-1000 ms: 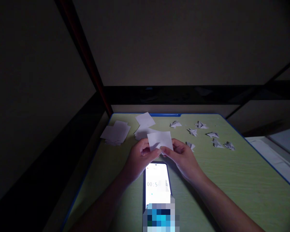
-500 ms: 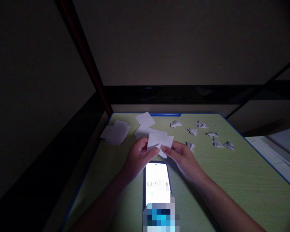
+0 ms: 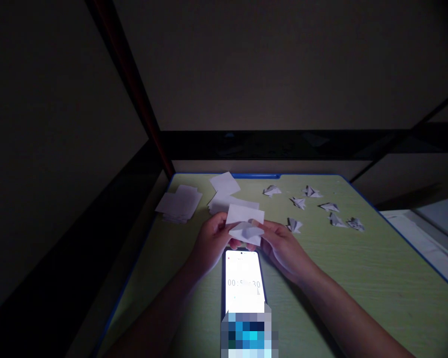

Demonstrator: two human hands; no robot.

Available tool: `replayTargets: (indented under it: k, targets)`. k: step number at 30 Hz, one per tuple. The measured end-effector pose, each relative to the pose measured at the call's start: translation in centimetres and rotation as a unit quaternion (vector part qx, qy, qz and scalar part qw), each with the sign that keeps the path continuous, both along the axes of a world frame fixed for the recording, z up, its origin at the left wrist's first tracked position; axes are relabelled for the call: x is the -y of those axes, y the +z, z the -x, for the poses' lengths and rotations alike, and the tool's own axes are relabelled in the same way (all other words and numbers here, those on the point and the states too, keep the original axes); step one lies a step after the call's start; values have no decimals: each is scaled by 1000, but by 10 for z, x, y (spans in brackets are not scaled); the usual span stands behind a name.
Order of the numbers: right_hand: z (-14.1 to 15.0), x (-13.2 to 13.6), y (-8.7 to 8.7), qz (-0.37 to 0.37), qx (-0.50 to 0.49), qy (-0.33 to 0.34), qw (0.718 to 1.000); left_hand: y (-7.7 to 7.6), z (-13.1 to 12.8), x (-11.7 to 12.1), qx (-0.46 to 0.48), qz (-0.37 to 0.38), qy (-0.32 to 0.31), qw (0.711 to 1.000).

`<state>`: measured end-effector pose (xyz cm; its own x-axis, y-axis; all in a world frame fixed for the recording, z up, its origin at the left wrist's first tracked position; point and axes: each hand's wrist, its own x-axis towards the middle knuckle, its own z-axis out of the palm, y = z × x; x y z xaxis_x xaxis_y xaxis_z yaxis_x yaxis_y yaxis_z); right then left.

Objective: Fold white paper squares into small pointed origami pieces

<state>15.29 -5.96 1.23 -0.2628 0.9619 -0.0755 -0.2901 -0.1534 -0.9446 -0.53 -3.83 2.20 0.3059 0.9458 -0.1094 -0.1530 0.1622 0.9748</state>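
Since half a second ago, the near part of the sheet of paper (image 3: 245, 214) had come up into a pointed flap (image 3: 246, 232) lying crosswise, and the right thumb had shifted so that its tip showed just past the flap's far edge. Both grips were pinched on the paper, with no more gap than its thickness: the left hand (image 3: 211, 246) had its left side, the right hand (image 3: 283, 248) its right, and fingertips showed below its near edge, though most of the fingers were hidden. It was held above the table (image 3: 366, 278), just past the far end of the phone (image 3: 242, 271). What mattered most, as I judged it, was the flap's long axis, running left to right from one grip to the other; neither hand was clearly nearer, but the right thumb reached further in. Beyond the right hand lay a small folded piece (image 3: 294, 225).
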Motion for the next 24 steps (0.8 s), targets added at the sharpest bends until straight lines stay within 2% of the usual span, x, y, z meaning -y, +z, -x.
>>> replayTargets:
  k: [4, 18, 24]
  targets:
    - [2, 0, -2, 30, 2, 2, 1000, 0, -2, 2, 4, 32, 10, 999]
    - [2, 1, -4, 10, 13, 24, 1000, 1, -3, 4, -12, 56, -21, 998]
    - [-1, 4, 3, -34, 23, -34, 999, -3, -2, 2, -22, 41, 14, 999]
